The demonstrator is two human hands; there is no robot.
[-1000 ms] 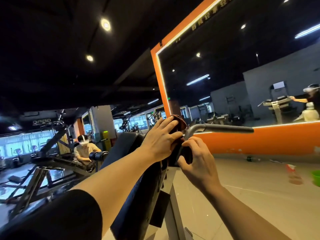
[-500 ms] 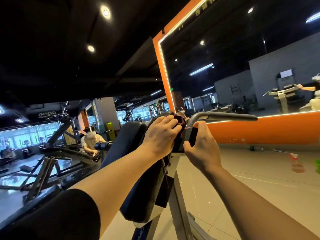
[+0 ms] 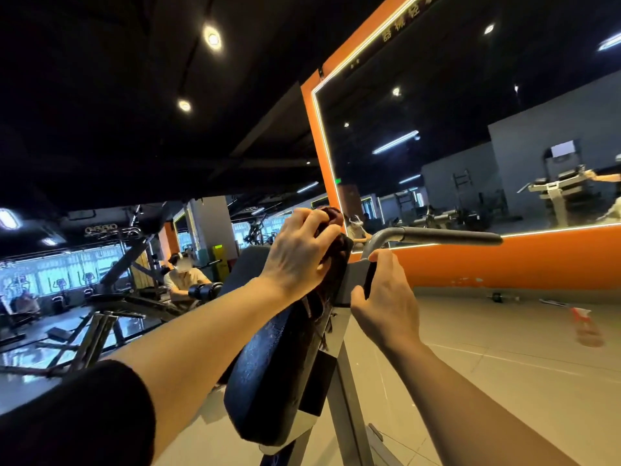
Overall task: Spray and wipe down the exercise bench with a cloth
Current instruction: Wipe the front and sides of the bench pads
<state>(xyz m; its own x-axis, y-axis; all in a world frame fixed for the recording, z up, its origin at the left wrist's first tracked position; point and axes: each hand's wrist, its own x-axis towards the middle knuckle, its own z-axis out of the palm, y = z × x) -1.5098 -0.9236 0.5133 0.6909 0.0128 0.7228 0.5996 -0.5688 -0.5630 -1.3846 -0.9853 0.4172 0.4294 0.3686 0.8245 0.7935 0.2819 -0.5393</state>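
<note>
Bench pad (image 3: 268, 371) stands tilted on its grey frame (image 3: 346, 381). Left hand (image 3: 299, 260) grips a dark red cloth (image 3: 332, 250) at the pad's top edge — right hand (image 3: 383, 297) grips the frame bracket just below the handle bar (image 3: 437, 235).

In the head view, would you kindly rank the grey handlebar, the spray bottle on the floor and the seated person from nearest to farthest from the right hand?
From the right hand, which grips the bench frame:
1. Grey handlebar, just above the hand, running off to the right.
2. Spray bottle, on the floor to the right.
3. Seated person, far off to the left, beyond the black bench pad.
</note>
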